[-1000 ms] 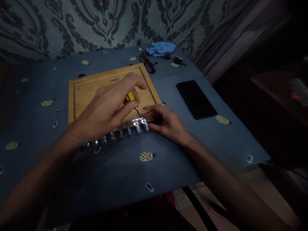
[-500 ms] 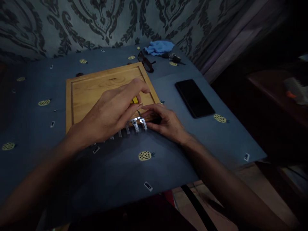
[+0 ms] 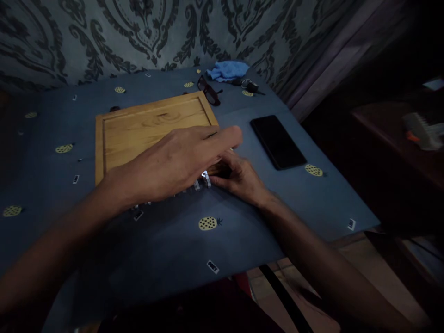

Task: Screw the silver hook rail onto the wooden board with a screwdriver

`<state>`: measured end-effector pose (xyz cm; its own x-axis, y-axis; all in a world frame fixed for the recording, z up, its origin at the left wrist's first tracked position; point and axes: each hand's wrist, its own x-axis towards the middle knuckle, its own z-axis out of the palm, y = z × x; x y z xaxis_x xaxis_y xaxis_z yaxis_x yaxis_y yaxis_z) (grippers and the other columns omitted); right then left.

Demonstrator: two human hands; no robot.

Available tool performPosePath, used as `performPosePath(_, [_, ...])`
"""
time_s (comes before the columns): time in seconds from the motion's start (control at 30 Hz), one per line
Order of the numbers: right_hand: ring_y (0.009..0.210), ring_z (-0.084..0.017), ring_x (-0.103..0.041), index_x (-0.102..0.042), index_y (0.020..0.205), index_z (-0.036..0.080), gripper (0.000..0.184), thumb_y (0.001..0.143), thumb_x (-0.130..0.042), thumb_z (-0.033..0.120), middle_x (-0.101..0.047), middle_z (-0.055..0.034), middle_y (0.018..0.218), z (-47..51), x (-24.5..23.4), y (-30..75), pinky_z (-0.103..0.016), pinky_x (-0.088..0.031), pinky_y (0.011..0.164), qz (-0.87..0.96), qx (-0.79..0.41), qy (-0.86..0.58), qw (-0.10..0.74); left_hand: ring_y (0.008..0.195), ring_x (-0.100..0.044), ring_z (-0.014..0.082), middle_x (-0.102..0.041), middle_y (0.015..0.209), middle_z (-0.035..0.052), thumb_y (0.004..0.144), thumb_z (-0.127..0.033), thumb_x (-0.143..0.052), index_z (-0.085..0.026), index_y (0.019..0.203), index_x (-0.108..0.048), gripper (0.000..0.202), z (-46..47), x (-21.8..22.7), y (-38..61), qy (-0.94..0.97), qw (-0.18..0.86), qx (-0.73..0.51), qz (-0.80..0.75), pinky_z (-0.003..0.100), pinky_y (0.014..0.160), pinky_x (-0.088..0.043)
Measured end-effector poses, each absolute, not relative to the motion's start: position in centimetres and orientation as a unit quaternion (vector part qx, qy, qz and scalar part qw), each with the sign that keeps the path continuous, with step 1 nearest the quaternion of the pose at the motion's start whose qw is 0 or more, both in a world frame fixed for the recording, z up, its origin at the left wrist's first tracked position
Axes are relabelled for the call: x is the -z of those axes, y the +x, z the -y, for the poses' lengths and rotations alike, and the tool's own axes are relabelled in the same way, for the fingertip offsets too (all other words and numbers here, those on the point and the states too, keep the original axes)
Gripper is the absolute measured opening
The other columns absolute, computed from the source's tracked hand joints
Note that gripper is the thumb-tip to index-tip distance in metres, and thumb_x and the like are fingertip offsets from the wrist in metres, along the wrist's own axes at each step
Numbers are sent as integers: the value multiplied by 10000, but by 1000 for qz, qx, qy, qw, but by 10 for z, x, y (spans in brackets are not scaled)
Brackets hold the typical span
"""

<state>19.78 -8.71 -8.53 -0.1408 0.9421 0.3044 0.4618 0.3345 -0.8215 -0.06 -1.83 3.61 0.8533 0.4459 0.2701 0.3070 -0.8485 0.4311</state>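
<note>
My left hand [image 3: 173, 159] arches over the near right part of a framed wooden board [image 3: 135, 134], fingers closed. A sliver of a small screwdriver [image 3: 211, 135] shows at its fingers; the handle's rest and the tip are hidden. My right hand [image 3: 243, 178] pinches the board's near edge by the right corner, thumb in front and fingers behind. Just left of this thumb, a shiny metal hook [image 3: 206, 179] sits on that edge. Several similar metal pieces continue leftward along the edge, mostly covered by my left hand.
A black phone [image 3: 278, 142] lies right of the board. Behind it are dark sunglasses [image 3: 209, 91], a blue cloth [image 3: 228, 70] and keys with a black fob [image 3: 250, 85]. The blue tablecloth [image 3: 166, 249] has a pineapple print. Patterned fabric hangs at the back.
My left hand has rolled over to the right and lower, hiding the yellow handle and thin shaft that showed before. My right hand has kept its place at the board's edge.
</note>
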Motion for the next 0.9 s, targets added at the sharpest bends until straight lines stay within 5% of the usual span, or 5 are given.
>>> performPosePath(0.13, [973,-230,-724,-654,1244,238,391,865,-733,189,-748,-57,1056,87,84,196,-424,-597,920,682,-323,-499,426,959,-710,221,-706,1066,28,1000,-232,-472,-275,1189,-593,228,12,-37,0,969,137,-139,-152,329,749,-552])
performPosePath(0.9, [981,-258,-726,-678,1226,260,375,863,-763,228,-751,-60,1053,87,85,195,-474,-594,938,664,-345,-499,437,833,-699,205,-690,932,10,957,-228,-516,-281,1088,-588,159,15,-26,1,956,117,-188,-190,314,669,-527])
